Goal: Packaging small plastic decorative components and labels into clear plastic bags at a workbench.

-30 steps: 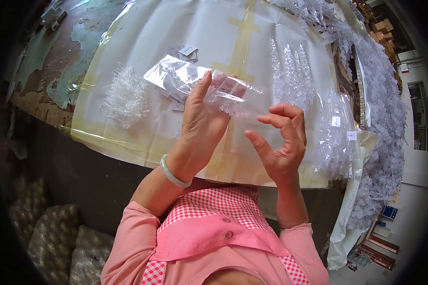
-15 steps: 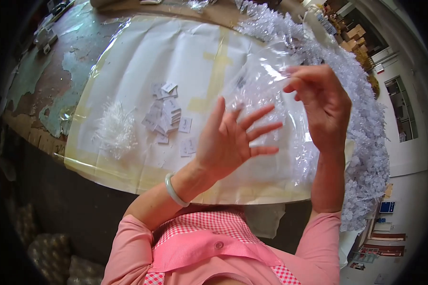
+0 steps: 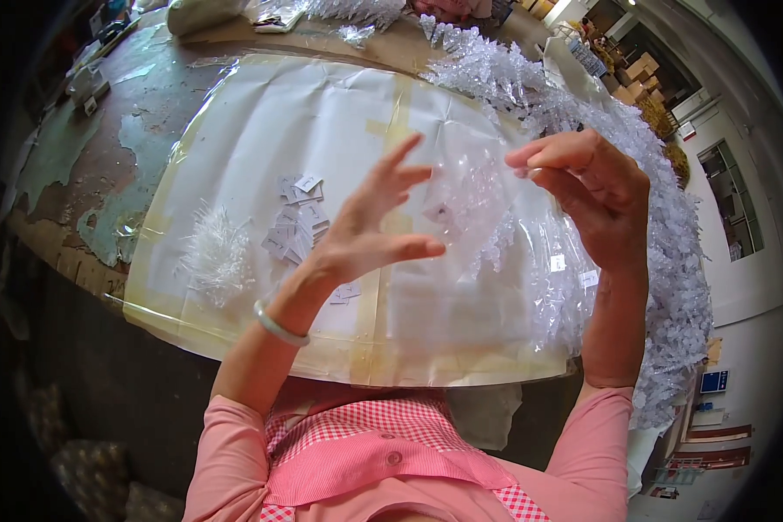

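My left hand (image 3: pixel 374 213) is open above the white sheet, fingers spread and thumb apart, holding nothing. At the right, my right hand (image 3: pixel 592 187) is closed in a pinch, its fingertips at the edge of a clear plastic bag (image 3: pixel 465 196). The bag is blurred and see-through, with clear glittery pieces showing in it. Beyond my left wrist, small white tags (image 3: pixel 300 230) with dark print lie in a loose pile. A bunch of thin white strands (image 3: pixel 215 257) rests to their left.
The white sheet (image 3: pixel 304 104) is taped to a worn table (image 3: pixel 148 130). Clear bagged pieces with white tags (image 3: pixel 561 287) lie beside my right forearm. A large heap of clear, crystal-like sprigs (image 3: pixel 670 287) runs along the table's right and far sides.
My left hand has moved left and turned, its fingers now pointing up and away. My right hand has shifted slightly down, still pinched. The view has tilted a little.
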Tool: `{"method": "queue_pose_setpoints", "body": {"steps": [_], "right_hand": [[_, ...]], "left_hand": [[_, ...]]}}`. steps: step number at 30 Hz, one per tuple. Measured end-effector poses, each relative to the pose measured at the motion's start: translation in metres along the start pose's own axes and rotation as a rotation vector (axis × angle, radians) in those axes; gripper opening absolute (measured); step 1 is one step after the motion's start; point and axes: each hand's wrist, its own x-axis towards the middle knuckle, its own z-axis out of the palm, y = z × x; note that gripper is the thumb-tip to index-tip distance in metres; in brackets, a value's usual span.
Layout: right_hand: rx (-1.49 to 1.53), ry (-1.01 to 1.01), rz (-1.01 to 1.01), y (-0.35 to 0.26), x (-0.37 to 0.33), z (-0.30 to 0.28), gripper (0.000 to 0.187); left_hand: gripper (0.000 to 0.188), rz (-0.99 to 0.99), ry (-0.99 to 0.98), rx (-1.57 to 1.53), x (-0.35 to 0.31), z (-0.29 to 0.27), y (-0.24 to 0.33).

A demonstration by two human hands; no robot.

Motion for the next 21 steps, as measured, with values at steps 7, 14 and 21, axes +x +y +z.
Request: {"method": "queue_pose_setpoints", "body": {"steps": [7,14,21], "right_hand": [[-0.076,0.057,0.07,0.007,-0.017,-0.014,0.011],[-0.151,-0.085,0.362,0.008,-0.027,-0.021,0.085],[0.069,-0.186,0.538,0.02,-0.03,-0.026,0.012]], "left_hand": [[0.041,-0.247,-0.064,-0.344,-0.002,0.04,0.005],[0.031,-0.344,-0.034,-0.115,-0.01,0.06,0.001],[0.073,-0.069,0.054,0.245,-0.022,0.061,-0.001]]}}
